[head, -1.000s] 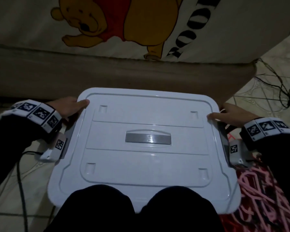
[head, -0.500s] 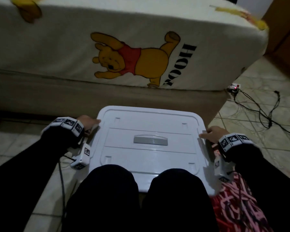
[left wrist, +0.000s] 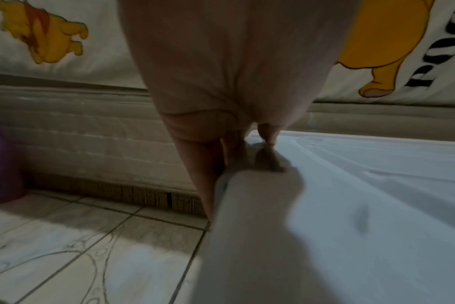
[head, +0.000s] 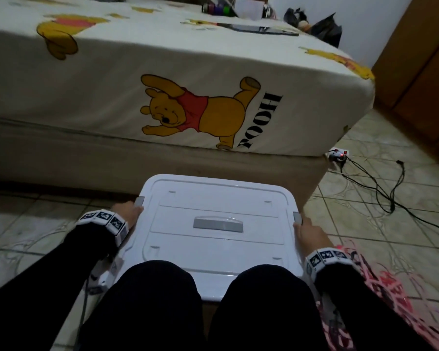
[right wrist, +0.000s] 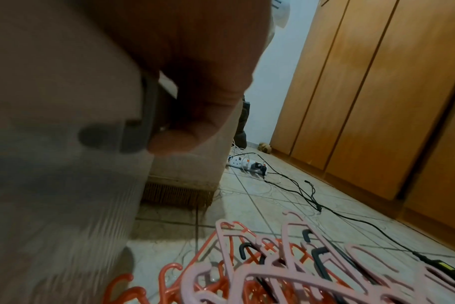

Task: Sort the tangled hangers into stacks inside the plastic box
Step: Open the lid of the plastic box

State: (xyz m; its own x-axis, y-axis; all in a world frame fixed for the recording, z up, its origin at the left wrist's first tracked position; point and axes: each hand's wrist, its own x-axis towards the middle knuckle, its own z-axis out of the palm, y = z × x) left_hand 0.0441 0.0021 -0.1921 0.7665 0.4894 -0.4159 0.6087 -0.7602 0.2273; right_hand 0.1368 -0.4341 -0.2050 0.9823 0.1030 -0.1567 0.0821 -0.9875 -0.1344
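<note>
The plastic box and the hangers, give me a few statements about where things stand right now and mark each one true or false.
1. The white lid is on the plastic box. True.
2. The hangers lie stacked inside the box. False: they lie in a tangled pile on the floor at the person's right.
3. The left hand is at the grey latch on the lid's left edge. True.
4. The right hand holds a pink hanger. False: its fingers are at the grey latch on the right side of the box.
5. The box stands on the bed. False: it stands on the tiled floor in front of the bed.
</note>
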